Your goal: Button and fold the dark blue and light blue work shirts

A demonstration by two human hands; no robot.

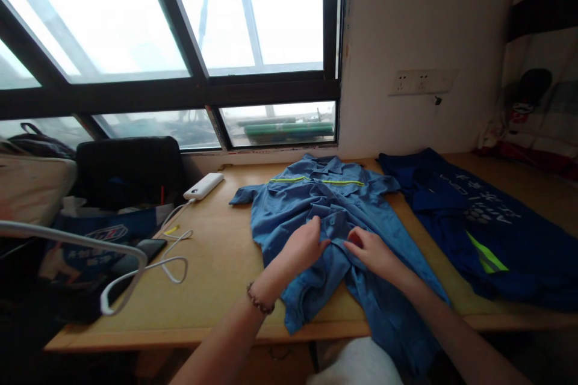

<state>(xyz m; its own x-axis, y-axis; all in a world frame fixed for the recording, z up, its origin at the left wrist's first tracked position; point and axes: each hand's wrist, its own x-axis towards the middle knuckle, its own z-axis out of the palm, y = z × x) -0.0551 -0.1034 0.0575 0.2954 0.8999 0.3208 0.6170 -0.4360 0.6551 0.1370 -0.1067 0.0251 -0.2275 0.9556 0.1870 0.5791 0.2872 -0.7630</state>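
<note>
A light blue short-sleeved work shirt [293,216] with yellow-green chest trim lies rumpled, its collar toward the wall. My left hand [309,239], wearing a beaded bracelet [261,298], is closed in a pinch on the front fabric. Just to its right, my right hand [368,249] pinches the same front, thumb and fingertips drawn together. Between the hands a fold of cloth is raised, and a button shows just above it. The lower right part of the garment hangs over the table's front edge.
Dark blue clothing [487,216] with white print lies on the table [212,277] at right. A white power bank [204,186] with a cable [180,277] is at left, near a black chair back [129,168] and a blue bag [103,240]. Window and wall stand behind.
</note>
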